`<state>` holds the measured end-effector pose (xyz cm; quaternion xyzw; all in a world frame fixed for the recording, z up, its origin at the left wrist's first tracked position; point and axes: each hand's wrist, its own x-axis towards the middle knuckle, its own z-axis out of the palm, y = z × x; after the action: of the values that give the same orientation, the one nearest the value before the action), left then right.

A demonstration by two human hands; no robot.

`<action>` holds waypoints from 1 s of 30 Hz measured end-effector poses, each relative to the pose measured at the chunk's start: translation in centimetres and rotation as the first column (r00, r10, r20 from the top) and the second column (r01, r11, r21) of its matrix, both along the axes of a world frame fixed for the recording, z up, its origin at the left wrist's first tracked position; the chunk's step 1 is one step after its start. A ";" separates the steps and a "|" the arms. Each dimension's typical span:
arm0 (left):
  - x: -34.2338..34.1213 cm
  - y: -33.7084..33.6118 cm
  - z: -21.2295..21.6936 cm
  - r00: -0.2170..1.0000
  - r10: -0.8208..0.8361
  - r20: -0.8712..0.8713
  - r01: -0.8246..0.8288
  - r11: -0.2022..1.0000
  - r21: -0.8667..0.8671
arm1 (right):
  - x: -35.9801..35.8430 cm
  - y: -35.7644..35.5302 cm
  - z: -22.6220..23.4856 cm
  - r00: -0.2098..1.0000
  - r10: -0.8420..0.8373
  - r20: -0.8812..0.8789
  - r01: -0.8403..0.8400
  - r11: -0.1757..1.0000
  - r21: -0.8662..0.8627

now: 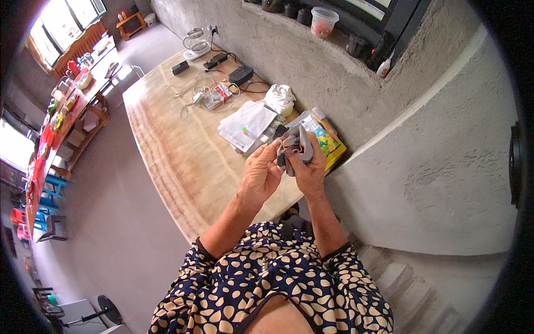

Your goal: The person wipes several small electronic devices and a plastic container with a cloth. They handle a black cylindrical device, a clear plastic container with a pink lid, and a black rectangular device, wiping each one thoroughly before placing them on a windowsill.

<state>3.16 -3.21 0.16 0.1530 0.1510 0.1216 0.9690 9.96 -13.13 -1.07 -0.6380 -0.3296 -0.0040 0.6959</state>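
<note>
A bunched piece of grey cloth point(301, 146) with darker folds is held up above the near right end of the table. My right hand point(311, 170) wraps round it from the right, thumb on the near side. From the left, my left hand point(261, 170) pinches its darker edge between thumb and fingertips. Whether the cloth is a garment or something else I cannot tell. Behind it lie a yellow and blue packet point(332, 146) and a wooden-handled brush point(322, 117). Printed papers point(246, 123) with a small green thing on top lie just beyond my left hand.
The marbled table point(172, 139) runs along a rough grey wall. A white crumpled bag point(280, 99), a black power strip point(241, 74), tangled cables and a white stand point(196, 47) occupy its far part. A ledge holds a plastic tub point(324, 22). At left stands a long cluttered table point(58, 119).
</note>
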 end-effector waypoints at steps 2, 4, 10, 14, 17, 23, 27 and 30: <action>0.0 -0.1 0.1 1.000 -0.020 0.024 0.022 0.997 -0.068 | 0.2 0.0 0.2 0.990 -0.001 -0.139 0.005 1.000 0.030; 0.0 -0.3 -0.2 1.000 -0.028 -0.006 0.027 0.997 -0.069 | 0.3 0.2 0.6 0.965 -0.079 -0.251 0.097 0.994 0.060; 0.1 -0.5 0.9 0.998 0.025 -0.062 -0.025 1.000 -0.004 | 1.0 1.1 1.0 0.777 0.218 -0.591 0.153 0.844 0.513; -0.3 -0.4 -1.1 0.990 0.100 0.099 -0.117 0.976 0.182 | -0.8 0.5 0.7 0.967 0.075 -0.245 -0.029 0.982 0.186; -0.5 -0.9 -0.7 0.983 0.110 0.144 -0.162 0.892 0.423 | -0.4 0.5 1.9 0.985 -0.108 0.133 0.107 0.994 0.011; -0.2 -1.4 -1.3 0.993 0.081 0.085 -0.111 0.895 0.433 | 0.8 0.3 1.4 0.842 0.159 -0.515 0.060 0.922 0.382; -0.1 -1.1 -1.1 0.983 0.163 0.082 -0.182 0.828 0.530 | 1.6 -0.8 2.1 0.665 0.411 -0.624 -0.084 0.871 0.485; 0.2 -0.7 -1.7 0.976 0.202 0.076 -0.211 0.820 0.532 | 1.0 -0.8 0.8 0.767 0.424 -0.481 -0.179 0.862 0.474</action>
<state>3.39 -3.91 -1.56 0.4000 0.1184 0.2643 0.8696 10.97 -13.98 -0.30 -0.3900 -0.1983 0.2339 0.8683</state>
